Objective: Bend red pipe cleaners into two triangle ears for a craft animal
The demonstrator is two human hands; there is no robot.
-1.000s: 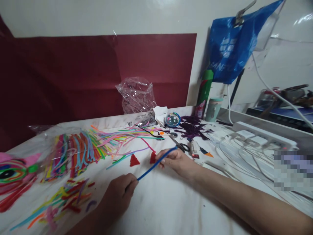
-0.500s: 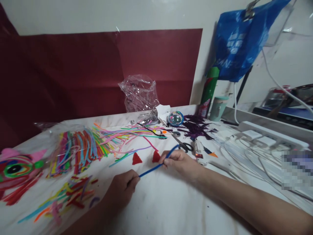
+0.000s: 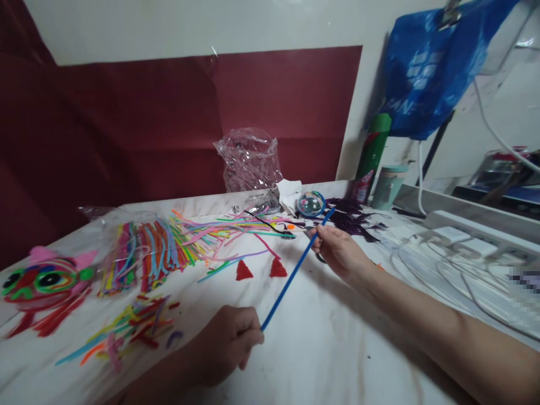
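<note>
A blue pipe cleaner (image 3: 291, 278) stretches straight and slanting between my two hands, above the white table. Its lower end is pinched in my left hand (image 3: 230, 340), fingers closed. Near the upper end, my right hand (image 3: 340, 247) grips it between thumb and fingers, with a short tip poking out beyond. Two red fuzzy triangles (image 3: 243, 270) lie on the table just behind the pipe cleaner. Scissors (image 3: 320, 257) are mostly hidden behind my right hand.
At left sits a colourful fish-like craft (image 3: 46, 284). Beside it are bundled pipe cleaners (image 3: 143, 250) in plastic and cut pieces (image 3: 139, 329). A clear ball (image 3: 311, 203), purple tassels (image 3: 354, 219), a green can (image 3: 373, 157), a cup (image 3: 388, 188) and a power strip (image 3: 481, 242) with cables stand behind and right.
My right hand has moved up and away, my left hand slightly down and toward me. The blue pipe cleaner, bent before, is now straight with a longer span between the hands.
</note>
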